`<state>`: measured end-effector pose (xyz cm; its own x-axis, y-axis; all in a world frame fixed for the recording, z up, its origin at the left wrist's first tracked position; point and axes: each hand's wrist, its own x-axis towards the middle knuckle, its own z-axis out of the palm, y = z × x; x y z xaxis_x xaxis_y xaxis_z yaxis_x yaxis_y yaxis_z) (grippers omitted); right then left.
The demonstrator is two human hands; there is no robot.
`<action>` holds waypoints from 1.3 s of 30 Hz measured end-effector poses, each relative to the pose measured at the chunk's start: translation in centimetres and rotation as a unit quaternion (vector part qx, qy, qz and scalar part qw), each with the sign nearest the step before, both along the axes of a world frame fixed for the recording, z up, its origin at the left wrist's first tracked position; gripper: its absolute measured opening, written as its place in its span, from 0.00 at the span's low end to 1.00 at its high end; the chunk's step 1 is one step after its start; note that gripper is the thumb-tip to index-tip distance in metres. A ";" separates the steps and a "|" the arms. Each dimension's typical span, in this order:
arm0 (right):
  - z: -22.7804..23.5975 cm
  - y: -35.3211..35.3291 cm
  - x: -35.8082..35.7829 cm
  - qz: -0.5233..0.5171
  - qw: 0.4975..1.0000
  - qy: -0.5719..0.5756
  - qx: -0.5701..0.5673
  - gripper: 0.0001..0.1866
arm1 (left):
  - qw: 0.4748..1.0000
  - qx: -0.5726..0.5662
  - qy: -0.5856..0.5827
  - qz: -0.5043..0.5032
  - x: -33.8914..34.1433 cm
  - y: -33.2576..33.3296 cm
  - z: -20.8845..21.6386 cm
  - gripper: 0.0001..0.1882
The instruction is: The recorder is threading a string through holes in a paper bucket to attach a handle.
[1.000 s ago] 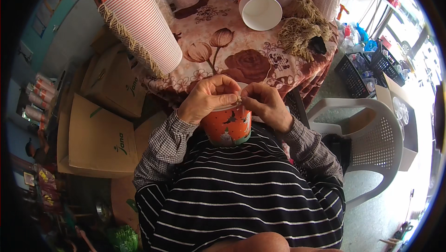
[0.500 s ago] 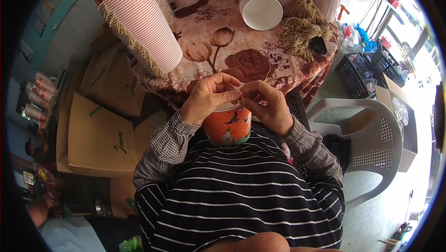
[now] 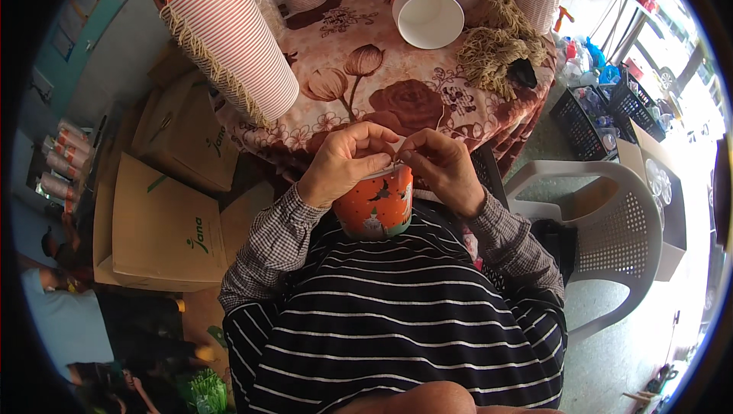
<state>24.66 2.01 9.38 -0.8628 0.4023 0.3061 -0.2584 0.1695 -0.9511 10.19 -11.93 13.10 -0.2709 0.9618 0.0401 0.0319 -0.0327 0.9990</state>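
An orange paper bucket (image 3: 372, 208) with a pale rim and dark printed figures stands upright in my lap, below the table edge. My left hand (image 3: 343, 164) is closed at its rim, thumb and fingertips pinching what looks like a thin beige cord. From the other side my right hand (image 3: 447, 173) pinches the cord too, its fingertips almost touching the left ones. A fine strand seems to rise above the right knuckles. Fingers hide most of the cord and the far rim.
On the flowered tablecloth (image 3: 328, 120) lean a tall stack of nested buckets (image 3: 237, 40) with cords hanging, a white-lined bucket (image 3: 430, 17) on its side and a heap of beige cords (image 3: 489, 55). Cardboard boxes (image 3: 168, 223) stand left, a plastic chair (image 3: 618, 238) right. A person (image 3: 69, 315) is lower left.
My right fingertips have shifted slightly at the rim, with the left hand nearly still. At lower left the other person has moved further into view.
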 end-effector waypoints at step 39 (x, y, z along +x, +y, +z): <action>1.1 0.3 0.7 -0.002 0.999 -0.034 -0.031 0.05 | 0.997 -0.022 0.072 0.005 -0.3 0.3 -0.8 0.09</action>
<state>25.37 2.32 10.48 -0.8794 0.4219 0.2208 -0.1922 0.1097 -0.9752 9.87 -11.63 12.29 -0.2745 0.9609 0.0376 0.1752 0.0115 0.9845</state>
